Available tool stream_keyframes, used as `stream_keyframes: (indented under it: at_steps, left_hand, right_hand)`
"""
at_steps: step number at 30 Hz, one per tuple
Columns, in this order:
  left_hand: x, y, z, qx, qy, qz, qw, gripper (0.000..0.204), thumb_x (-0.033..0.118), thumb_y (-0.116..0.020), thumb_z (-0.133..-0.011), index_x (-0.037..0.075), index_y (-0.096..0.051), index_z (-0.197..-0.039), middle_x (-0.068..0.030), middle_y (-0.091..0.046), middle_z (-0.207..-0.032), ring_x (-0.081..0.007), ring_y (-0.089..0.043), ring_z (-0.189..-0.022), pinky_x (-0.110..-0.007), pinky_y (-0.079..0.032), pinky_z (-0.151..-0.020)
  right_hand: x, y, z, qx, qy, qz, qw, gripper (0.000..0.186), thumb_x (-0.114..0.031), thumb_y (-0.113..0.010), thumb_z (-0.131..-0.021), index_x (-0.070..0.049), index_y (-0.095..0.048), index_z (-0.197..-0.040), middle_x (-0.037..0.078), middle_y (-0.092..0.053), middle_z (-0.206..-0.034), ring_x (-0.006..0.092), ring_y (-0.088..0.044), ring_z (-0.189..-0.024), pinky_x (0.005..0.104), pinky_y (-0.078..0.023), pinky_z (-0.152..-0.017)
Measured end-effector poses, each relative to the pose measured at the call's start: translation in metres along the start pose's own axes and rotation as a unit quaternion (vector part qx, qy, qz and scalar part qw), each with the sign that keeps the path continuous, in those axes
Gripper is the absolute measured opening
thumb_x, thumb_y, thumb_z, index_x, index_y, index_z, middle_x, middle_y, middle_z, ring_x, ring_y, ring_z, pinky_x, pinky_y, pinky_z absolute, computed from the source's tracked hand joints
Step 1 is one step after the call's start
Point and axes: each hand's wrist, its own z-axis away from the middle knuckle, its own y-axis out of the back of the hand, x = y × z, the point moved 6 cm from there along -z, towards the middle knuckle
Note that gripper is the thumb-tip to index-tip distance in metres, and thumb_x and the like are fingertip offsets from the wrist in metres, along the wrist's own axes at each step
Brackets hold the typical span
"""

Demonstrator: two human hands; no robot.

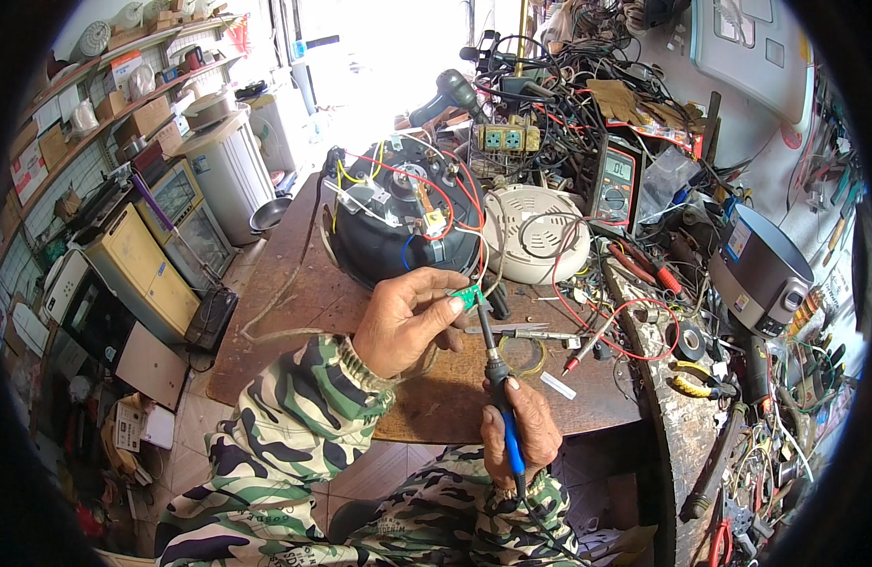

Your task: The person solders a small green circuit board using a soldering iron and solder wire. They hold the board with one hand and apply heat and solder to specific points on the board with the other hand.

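Observation:
My left hand [405, 319] pinches a small green circuit board [468, 296] between thumb and fingers, above the wooden table. In my right hand [520, 430] is a blue and black soldering iron [499, 378], its metal tip pointing up and meeting or nearly meeting the board's right side. Wires run from the board toward an overturned black rice cooker [398, 248] just beyond, with red, yellow, blue and white leads on its underside. A round cream vented cover [536, 234] lies to the cooker's right. Whether the tip touches the board is too small to tell.
A multimeter [613, 186] stands behind the cover; its red probe [587, 346] lies on the table [426, 406]. Tweezers [521, 331], yellow-handled pliers [698, 381] and black tape [689, 342] are at right. A grey cooker body [759, 272] and tangled cables [568, 104] crowd the right and back.

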Motion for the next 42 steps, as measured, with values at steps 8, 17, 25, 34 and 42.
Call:
stream_keyframes:
  at_steps: [8, 17, 25, 34, 42]
  left_hand:
    - [-0.002, 0.002, -0.002, -0.039, 0.016, -0.016, 0.999, 0.028, 0.011, -0.06, -0.1, -0.005, -0.06, -0.122, -0.0121, -0.071, -0.097, -0.0179, -0.07, -0.081, -0.03, -0.059, -0.071]
    - [-0.004, 0.003, -0.001, -0.027, 0.058, 0.028, 0.998, 0.026, 0.01, -0.06, -0.099, -0.005, -0.06, -0.12, -0.0125, -0.07, -0.102, -0.02, -0.071, -0.083, -0.031, -0.059, -0.073]
    - [-0.006, 0.003, -0.002, -0.043, 0.054, 0.055, 0.996, 0.031, 0.009, -0.059, -0.1, -0.005, -0.059, -0.128, -0.0101, -0.069, -0.103, -0.0171, -0.069, -0.086, -0.031, -0.059, -0.076]
    - [0.0, -0.001, -0.002, -0.074, 0.069, 0.05, 0.994, 0.034, 0.009, -0.058, -0.099, -0.003, -0.057, -0.131, -0.0089, -0.069, -0.101, -0.0142, -0.067, -0.084, -0.028, -0.057, -0.076]
    - [0.001, 0.0, -0.004, -0.073, 0.072, 0.031, 0.994, 0.034, 0.008, -0.058, -0.099, -0.004, -0.057, -0.131, -0.0088, -0.068, -0.102, -0.0148, -0.067, -0.087, -0.029, -0.058, -0.077]
  right_hand:
    - [0.005, 0.003, 0.004, 0.006, -0.018, -0.018, 1.0, 0.037, -0.006, -0.068, -0.09, 0.004, -0.062, -0.125, 0.024, -0.071, -0.104, 0.0294, -0.073, -0.094, 0.0349, -0.056, -0.084]
    - [0.01, 0.005, 0.005, 0.02, -0.047, -0.071, 0.996, 0.036, -0.008, -0.067, -0.092, 0.004, -0.062, -0.124, 0.022, -0.072, -0.101, 0.0262, -0.072, -0.095, 0.0348, -0.055, -0.086]
    - [0.016, 0.006, 0.009, 0.018, -0.092, -0.118, 0.989, 0.036, -0.01, -0.068, -0.092, 0.003, -0.061, -0.126, 0.021, -0.072, -0.103, 0.0257, -0.071, -0.097, 0.0346, -0.053, -0.09]
    - [0.021, 0.008, 0.011, 0.02, -0.1, -0.133, 0.986, 0.037, -0.01, -0.068, -0.092, 0.002, -0.062, -0.126, 0.02, -0.071, -0.105, 0.025, -0.07, -0.097, 0.0339, -0.052, -0.089]
    - [0.021, 0.006, 0.01, 0.02, -0.11, -0.151, 0.982, 0.038, -0.012, -0.066, -0.093, 0.005, -0.061, -0.127, 0.02, -0.071, -0.104, 0.0255, -0.07, -0.097, 0.0341, -0.052, -0.09]
